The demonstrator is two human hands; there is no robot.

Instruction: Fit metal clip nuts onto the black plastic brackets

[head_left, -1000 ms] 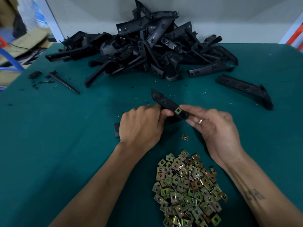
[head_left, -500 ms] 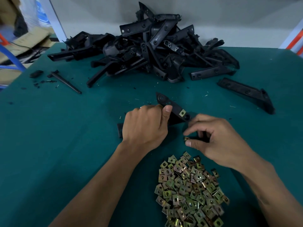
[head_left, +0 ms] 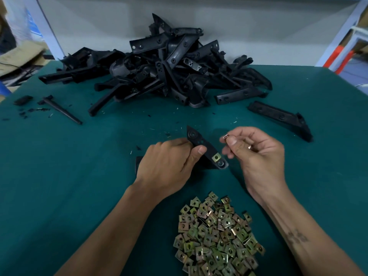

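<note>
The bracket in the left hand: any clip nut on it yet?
Yes: one clip nut sits on the bracket near its lower end.

Far side of bench (head_left: 59, 176): heap of brackets (head_left: 169, 72) against the wall.
Right of heap: one bracket (head_left: 278, 118) lying apart.
Left of heap: a thin rod (head_left: 61, 110) and small scraps.
Middle: left hand (head_left: 169, 164) holds a bracket (head_left: 205, 148); right hand (head_left: 256, 156) just beside it, pinching a clip nut (head_left: 225, 136).
Near edge: pile of clip nuts (head_left: 215, 236) between the forearms.

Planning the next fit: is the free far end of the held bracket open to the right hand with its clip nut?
Probably yes. The left hand grips the bracket mid-length, and nothing lies between the right hand and the bare far end.
</note>
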